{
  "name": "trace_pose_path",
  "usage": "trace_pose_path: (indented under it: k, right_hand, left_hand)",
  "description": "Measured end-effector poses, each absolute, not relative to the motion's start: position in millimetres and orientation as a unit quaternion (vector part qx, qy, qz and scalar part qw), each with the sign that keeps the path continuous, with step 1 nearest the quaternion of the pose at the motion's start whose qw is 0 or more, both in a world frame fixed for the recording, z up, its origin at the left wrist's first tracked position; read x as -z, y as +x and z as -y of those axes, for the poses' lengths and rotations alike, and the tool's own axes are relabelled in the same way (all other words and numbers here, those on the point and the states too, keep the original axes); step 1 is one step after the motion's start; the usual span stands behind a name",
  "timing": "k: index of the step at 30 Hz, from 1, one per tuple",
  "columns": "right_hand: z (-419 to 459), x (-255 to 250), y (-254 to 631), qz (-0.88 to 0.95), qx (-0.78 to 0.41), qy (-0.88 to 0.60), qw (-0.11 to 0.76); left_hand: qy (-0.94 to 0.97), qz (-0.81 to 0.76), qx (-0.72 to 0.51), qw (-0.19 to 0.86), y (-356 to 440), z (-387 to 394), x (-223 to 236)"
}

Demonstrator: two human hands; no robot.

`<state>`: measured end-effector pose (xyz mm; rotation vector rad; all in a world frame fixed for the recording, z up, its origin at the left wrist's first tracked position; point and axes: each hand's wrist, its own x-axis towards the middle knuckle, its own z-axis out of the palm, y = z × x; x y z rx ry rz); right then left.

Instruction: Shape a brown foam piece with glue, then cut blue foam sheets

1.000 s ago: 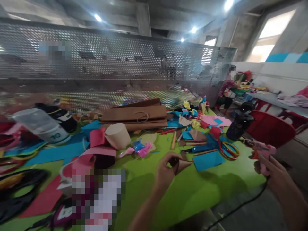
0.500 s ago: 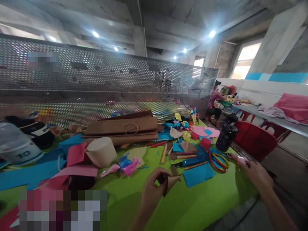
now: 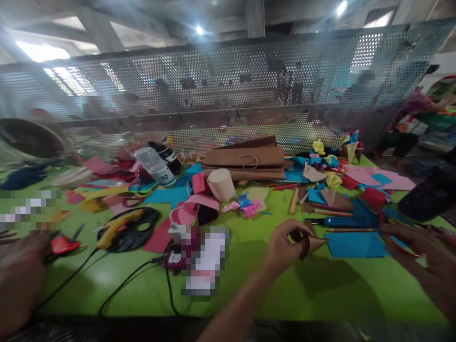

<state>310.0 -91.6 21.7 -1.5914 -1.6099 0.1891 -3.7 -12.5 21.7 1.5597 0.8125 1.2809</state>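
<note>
My left hand (image 3: 290, 240) is closed around a small brown paper cone (image 3: 316, 243), its thumb and fingers curled, the point facing right. My right hand (image 3: 425, 254) is smeared by motion at the right edge. Its fingers look stretched and apart over red and yellow loop handles (image 3: 406, 242), perhaps of scissors; I cannot tell whether it touches them. A blue paper sheet (image 3: 356, 245) lies between the two hands. Just behind it are a pencil (image 3: 356, 230) and a blue-handled tool (image 3: 342, 222), probably a cutter.
Another person's hand (image 3: 21, 270) rests at the left, beside red-handled snips (image 3: 64, 244). A yellow glue gun (image 3: 119, 228) with a cord lies on a black holder. Behind are a cream roll (image 3: 221, 185), folded brown paper (image 3: 245, 161), paper flowers (image 3: 326, 159) and a perforated metal screen (image 3: 221, 95).
The view has swung left, bringing the glue gun and another person's hand into sight. My right hand has moved from the table's right edge towards the loop handles. My left hand keeps the cone.
</note>
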Motion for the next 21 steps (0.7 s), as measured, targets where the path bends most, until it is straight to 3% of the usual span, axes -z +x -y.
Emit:
trace_pose_path:
  k: [4,8,21]
  right_hand:
    - [75,-32,237,0.74,-0.152,-0.514,0.406]
    - [59,-30,196,0.752,-0.142,-0.464,0.445]
    - [59,-26,190,0.735,-0.146,-0.473,0.464]
  left_hand:
    - [0.638,-0.336,-0.507,0.472,-5,14,-24]
    - [0.636,-0.341,-0.504,0.475,-4,13,-23]
    - [0.625,-0.325,-0.506,0.498,-6,15,-31]
